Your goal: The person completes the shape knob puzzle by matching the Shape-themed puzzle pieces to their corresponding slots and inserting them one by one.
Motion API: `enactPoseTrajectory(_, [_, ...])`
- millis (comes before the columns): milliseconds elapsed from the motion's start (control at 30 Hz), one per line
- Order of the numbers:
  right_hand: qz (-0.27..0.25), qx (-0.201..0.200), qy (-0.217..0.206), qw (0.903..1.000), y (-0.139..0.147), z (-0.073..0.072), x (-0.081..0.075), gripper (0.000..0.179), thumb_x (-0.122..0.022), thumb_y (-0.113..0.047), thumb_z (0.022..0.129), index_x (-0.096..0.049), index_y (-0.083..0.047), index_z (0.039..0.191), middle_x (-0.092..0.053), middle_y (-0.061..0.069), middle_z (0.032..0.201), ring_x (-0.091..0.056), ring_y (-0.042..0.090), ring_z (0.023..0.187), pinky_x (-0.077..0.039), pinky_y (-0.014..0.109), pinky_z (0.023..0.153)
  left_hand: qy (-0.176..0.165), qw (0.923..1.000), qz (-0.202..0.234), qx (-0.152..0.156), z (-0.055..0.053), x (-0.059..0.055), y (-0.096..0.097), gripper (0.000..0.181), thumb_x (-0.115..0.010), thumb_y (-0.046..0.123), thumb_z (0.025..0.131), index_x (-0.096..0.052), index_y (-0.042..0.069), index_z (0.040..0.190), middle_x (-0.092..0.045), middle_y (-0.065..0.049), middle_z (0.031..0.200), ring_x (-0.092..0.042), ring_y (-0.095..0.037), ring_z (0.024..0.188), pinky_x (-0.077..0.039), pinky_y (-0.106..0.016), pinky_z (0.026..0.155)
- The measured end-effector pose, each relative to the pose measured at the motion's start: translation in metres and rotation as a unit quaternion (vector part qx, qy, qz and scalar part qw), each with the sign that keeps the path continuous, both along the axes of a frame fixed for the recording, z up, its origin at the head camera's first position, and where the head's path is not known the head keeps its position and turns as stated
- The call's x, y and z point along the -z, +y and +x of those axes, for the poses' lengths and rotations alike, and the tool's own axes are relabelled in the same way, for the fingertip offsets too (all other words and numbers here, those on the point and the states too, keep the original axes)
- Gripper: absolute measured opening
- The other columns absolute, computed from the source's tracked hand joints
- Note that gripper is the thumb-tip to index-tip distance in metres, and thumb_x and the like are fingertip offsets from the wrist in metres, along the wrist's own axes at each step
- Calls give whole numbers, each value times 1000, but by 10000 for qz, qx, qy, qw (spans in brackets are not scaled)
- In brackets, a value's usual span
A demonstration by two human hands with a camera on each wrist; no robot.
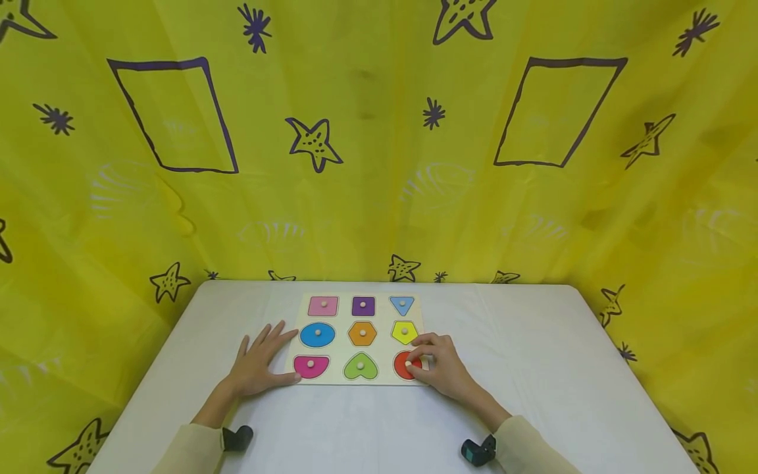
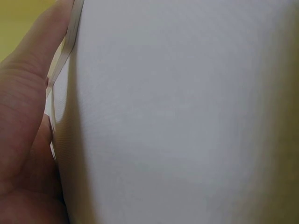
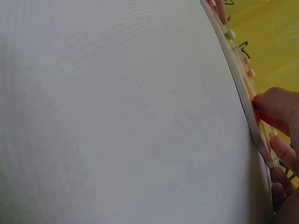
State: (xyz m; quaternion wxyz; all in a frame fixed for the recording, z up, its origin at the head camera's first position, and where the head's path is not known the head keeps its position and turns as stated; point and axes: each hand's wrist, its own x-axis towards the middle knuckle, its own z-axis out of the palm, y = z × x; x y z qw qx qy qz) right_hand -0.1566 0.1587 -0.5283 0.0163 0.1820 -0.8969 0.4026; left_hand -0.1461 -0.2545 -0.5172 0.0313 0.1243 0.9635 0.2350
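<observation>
A wooden peg puzzle board (image 1: 376, 350) lies on the white table, filled with coloured knobbed shapes. My right hand (image 1: 445, 368) is at its lower right corner, thumb and forefinger pinching the knob of the red circle piece (image 1: 400, 366). That piece sits in or over its outline; which one, I cannot tell. My left hand (image 1: 258, 366) lies with spread fingers at the board's left edge, thumb and forefinger tips touching it. Nearest this hand are the magenta half-round piece (image 1: 320, 366) and the blue oval (image 1: 309, 337). The left wrist view shows the thumb (image 2: 23, 93) against the board's edge.
Other pieces on the board include a green heart (image 1: 355, 373), an orange hexagon (image 1: 356, 339) and a yellow pentagon (image 1: 400, 337). White cloth covers the table (image 1: 533, 342). A yellow curtain (image 1: 367, 217) with printed starfish hangs behind and at both sides.
</observation>
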Motion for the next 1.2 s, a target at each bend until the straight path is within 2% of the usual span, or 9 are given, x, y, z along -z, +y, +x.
enactPoseTrajectory(400, [65, 51, 40, 10000, -1, 0, 0, 12, -87, -21, 84, -77, -28, 84, -65, -3, 117, -46, 21, 112, -45, 43, 92, 65, 10000, 36, 2, 1, -1, 0, 95, -81, 58, 76, -47, 18, 155, -30, -21, 165, -15, -50, 152, 2, -78, 114])
enactPoseTrajectory(767, [90, -130, 343, 9993, 2, -1, 3, 16, -86, -21, 84, -78, -27, 97, -65, -4, 118, -46, 20, 110, -46, 40, 88, 64, 10000, 30, 1, 2, -2, 0, 94, -82, 58, 77, -47, 18, 155, -30, -21, 165, -16, -50, 152, 1, -78, 114])
enactPoseTrajectory(1200, [92, -228, 261, 9994, 4, 0, 1, 18, -86, -22, 84, -78, -26, 99, -65, -6, 117, -45, 17, 108, -45, 39, 87, 286, 9994, 173, 53, 2, 3, 1, 95, -81, 60, 75, -49, 17, 153, -32, -24, 163, -18, -53, 150, 0, -80, 113])
